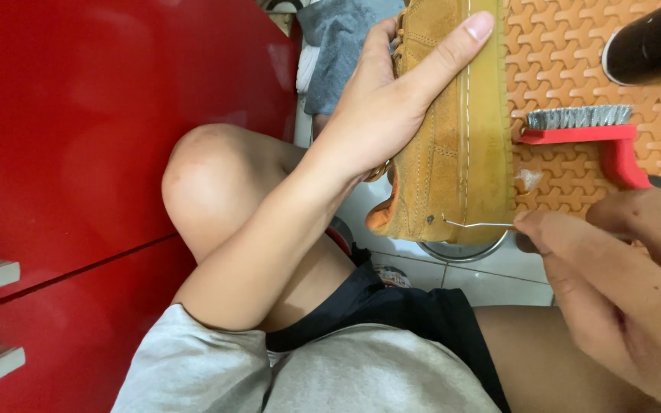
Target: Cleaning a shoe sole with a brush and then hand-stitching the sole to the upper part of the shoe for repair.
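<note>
My left hand (392, 99) grips a tan suede boot (445, 153) by its upper, thumb stretched along the side, sole turned up and to the right. The orange-tan tread sole (568, 53) shows a small white speck lodged in it. My right hand (621, 275) holds a red-handled brush with grey metal bristles (583, 126) against the sole, and pinches a thin bent wire (476, 224) whose tip touches the boot's edge near the welt.
A glossy red cabinet (78, 153) with pale drawer handles stands at left. My bare knee (208, 183) is raised below the boot. A black cylindrical object (652, 42) lies at the top right. Grey-blue cloth (342, 46) and white floor tiles (483, 279) are behind.
</note>
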